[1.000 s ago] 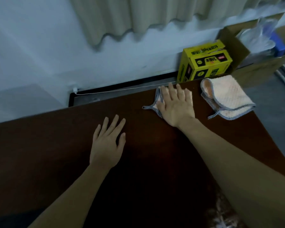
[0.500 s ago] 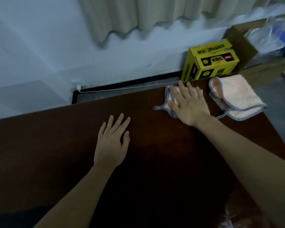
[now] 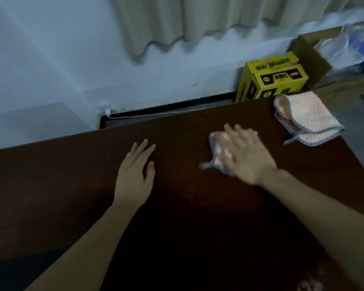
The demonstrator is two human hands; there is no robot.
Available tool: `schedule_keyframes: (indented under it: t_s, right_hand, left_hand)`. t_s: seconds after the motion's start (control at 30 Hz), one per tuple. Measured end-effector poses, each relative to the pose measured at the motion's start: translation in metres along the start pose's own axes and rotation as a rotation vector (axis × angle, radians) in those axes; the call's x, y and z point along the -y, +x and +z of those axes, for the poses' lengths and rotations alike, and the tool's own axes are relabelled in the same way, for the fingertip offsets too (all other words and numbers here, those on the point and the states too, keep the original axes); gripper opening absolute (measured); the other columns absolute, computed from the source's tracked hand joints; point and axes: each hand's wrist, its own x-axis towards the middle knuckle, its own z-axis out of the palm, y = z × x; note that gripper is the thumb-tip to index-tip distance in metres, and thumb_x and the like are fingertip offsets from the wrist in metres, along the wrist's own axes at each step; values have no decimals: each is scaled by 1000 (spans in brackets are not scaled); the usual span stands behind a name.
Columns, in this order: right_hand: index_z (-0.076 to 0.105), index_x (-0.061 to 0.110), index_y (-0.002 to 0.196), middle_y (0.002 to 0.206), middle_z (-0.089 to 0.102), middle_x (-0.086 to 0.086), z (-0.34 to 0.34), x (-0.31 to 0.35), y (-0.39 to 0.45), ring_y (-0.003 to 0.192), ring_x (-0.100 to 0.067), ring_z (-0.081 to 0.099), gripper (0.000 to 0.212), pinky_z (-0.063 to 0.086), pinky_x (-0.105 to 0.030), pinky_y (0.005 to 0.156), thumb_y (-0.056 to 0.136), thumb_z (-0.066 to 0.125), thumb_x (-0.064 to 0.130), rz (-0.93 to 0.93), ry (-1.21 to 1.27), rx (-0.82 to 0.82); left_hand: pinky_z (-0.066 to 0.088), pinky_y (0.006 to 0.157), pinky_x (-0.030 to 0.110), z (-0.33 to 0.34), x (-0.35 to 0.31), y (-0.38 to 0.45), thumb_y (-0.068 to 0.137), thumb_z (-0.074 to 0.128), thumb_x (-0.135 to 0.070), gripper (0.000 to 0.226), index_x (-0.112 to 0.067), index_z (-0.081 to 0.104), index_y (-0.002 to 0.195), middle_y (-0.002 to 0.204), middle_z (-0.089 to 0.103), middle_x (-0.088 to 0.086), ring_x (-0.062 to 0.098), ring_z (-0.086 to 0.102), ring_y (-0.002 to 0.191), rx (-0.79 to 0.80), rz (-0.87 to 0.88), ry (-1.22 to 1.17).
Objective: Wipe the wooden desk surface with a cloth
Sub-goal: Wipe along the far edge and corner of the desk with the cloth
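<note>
cloth (image 3: 216,153) flat under right hand (image 3: 247,157), palm pressing, desk (image 3: 177,206)

Plain room, wooden desk (image 3: 198,206), curtain (image 3: 177,17), cardboard boxes (image 3: 269,78)

A dark brown wooden desk (image 3: 187,217) is carrying two cloths. A pale, grey-edged cloth (image 3: 215,153) is lying flat under the right hand (image 3: 247,155); a folded peach waffle-textured cloth (image 3: 307,119) is sitting at the far right corner. The left hand (image 3: 135,179) is resting palm-down on the wood.
</note>
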Motion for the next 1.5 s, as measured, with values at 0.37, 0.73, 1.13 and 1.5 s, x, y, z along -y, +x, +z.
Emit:
schedule_keyframes:
  t_s: [0.37, 0.73, 1.13, 1.5]
  right_hand:
    - [-3, 26, 163, 172, -2, -6, 7, 167, -8, 157, -32, -1, 67, -5, -53, 123, 102, 1, 55, -170, -32, 38]
    - [-4, 32, 164, 172, -9, -2, -12, 51, 89, 157, -27, -9, 67, -5, -51, 126, 104, 9, 60, 281, 34, -40]
    - [10, 37, 162, 171, 11, -2, 3, 130, 20, 157, -29, 8, 65, 7, -54, 126, 103, 16, 62, -305, -1, 38]
    - [6, 29, 164, 172, 3, -6, 2, 178, 57, 157, -33, 4, 69, 1, -57, 124, 100, 3, 56, -70, -6, -7]
  left_hand:
    - [2, 123, 35, -44, 89, -20, 108, 33, -35, 51, -31, 29, 158, 167, 16, -6, 21, 6, 155, 113, -82, 278]
    - [1, 126, 36, -38, 96, -19, 107, 24, -44, 51, -38, 26, 157, 166, 12, -15, 10, -1, 154, 80, -104, 269]
    - [4, 126, 38, -40, 93, -16, 106, 29, -40, 51, -38, 27, 157, 166, 14, -13, 9, 0, 154, 88, -119, 256]
    - [6, 126, 37, -40, 91, -17, 105, 37, -35, 52, -37, 30, 156, 166, 17, -12, 11, 5, 155, 69, -122, 251]
